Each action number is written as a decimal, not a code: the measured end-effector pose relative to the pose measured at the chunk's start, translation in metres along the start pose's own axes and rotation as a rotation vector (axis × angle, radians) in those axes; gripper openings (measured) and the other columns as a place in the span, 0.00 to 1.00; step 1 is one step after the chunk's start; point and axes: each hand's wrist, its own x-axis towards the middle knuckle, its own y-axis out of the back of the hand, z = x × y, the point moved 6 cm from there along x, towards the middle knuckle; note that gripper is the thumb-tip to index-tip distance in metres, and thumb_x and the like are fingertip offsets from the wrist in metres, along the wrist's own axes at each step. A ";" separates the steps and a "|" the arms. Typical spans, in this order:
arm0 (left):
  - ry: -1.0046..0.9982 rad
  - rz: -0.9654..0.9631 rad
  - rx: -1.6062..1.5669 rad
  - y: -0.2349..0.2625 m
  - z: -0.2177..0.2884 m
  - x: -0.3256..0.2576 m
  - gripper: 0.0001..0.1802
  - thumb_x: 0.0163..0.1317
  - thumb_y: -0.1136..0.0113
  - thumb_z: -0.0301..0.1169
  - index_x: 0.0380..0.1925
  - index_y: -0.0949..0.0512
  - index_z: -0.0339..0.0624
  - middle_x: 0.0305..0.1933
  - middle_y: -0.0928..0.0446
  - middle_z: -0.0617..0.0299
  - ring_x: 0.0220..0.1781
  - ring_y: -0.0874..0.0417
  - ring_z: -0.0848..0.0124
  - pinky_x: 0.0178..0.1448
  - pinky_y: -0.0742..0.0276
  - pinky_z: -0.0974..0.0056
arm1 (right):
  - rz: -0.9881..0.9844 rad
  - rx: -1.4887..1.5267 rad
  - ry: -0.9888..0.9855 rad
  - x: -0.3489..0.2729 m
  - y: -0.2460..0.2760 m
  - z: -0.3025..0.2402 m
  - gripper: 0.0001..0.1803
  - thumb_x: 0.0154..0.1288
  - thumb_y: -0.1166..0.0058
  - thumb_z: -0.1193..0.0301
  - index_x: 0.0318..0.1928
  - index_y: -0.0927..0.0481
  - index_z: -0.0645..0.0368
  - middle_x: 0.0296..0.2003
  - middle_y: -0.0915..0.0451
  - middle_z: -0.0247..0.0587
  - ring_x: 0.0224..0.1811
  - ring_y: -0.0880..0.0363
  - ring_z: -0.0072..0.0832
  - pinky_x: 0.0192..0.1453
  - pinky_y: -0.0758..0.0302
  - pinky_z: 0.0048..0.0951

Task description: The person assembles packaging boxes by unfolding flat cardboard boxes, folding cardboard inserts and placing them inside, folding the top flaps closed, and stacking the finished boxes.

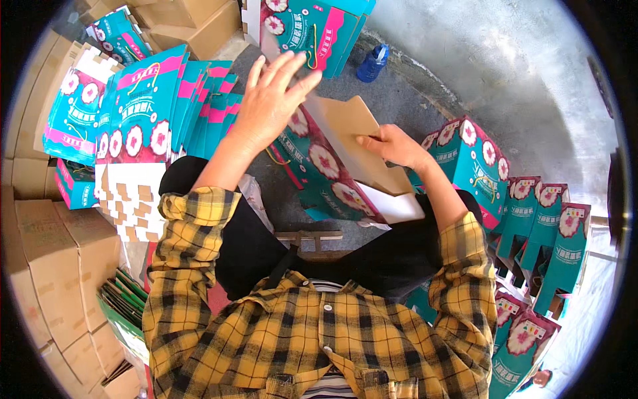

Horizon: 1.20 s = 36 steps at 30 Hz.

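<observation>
Nearest us, the right hand (393,146) has the carton (323,159) pinched by its brown inner panel (349,126), thumb on the bare board and the fingers mostly hidden behind it. The carton hangs tilted over the lap, its printed teal and plum side facing left of that grip and a white flap (393,203) below it. Up and left of the grip, the left hand (279,86) is raised with fingers spread, holding nothing we can see; we cannot tell whether its fingertips brush the carton.

We judge the carton light, stiff across its panels but easily creased at folds and flaps. The printed face may be slick, so we would hold a panel edge or folded corner, and not pull on the yellow cord (278,158).

Further out, flat cartons (135,110) lean in a stack left of the grip, and a formed carton (480,171) stands to its right. Farthest, beyond the grip, are a blue bottle (373,65) and a grey wall (492,56).
</observation>
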 end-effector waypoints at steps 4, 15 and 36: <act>0.366 0.180 -0.234 0.000 -0.003 -0.005 0.43 0.50 0.32 0.40 0.64 0.41 0.40 0.65 0.40 0.45 0.65 0.37 0.50 0.68 0.41 0.53 | 0.162 0.141 -0.014 0.011 0.007 0.011 0.19 0.66 0.51 0.59 0.34 0.19 0.66 0.22 0.21 0.37 0.24 0.26 0.18 0.29 0.30 0.25; 0.415 -0.223 -0.564 -0.069 0.044 -0.032 0.48 0.56 0.41 0.46 0.65 0.54 0.27 0.65 0.45 0.33 0.65 0.38 0.43 0.65 0.34 0.52 | 0.330 0.511 0.046 0.020 0.005 0.012 0.19 0.69 0.54 0.60 0.38 0.20 0.67 0.26 0.20 0.34 0.24 0.23 0.20 0.29 0.26 0.21; 0.012 -0.478 -0.378 -0.025 0.052 -0.067 0.42 0.44 0.35 0.29 0.63 0.38 0.57 0.65 0.42 0.45 0.66 0.39 0.49 0.67 0.40 0.52 | 0.739 0.152 -0.140 0.031 0.083 0.060 0.19 0.61 0.54 0.63 0.34 0.22 0.70 0.22 0.20 0.49 0.21 0.18 0.36 0.29 0.22 0.35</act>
